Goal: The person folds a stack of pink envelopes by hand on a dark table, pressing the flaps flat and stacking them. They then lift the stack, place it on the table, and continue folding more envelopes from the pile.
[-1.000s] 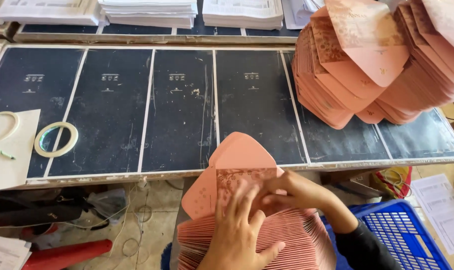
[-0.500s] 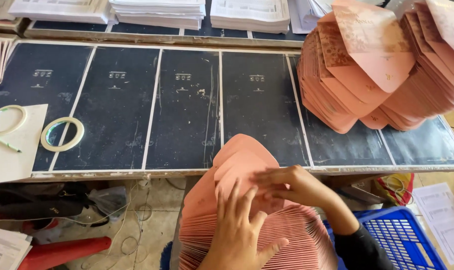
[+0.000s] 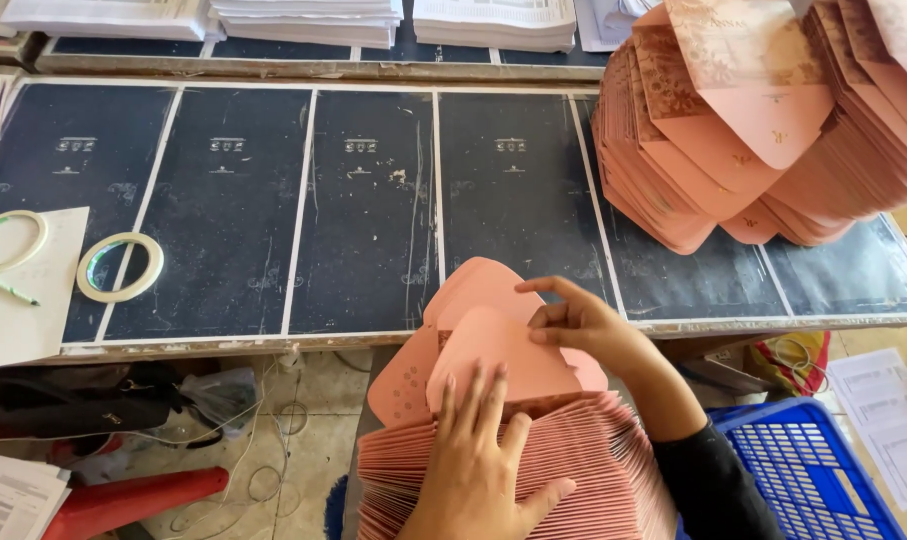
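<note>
Envelope [image 3: 503,350] under left hand [image 3: 483,450]

- Setting: a small paper-goods workshop, where envelopes are handled by hand
- Work surface: a long bench [image 3: 373,210] covered with dark panels divided by pale strips
- Stock: a large fanned pile of pink envelopes [image 3: 763,130] on the bench; stacks of printed sheets [image 3: 303,15] along the far edge
- Supplies: tape rolls [image 3: 120,267] on the bench; a blue plastic crate [image 3: 803,470] on the floor
</note>
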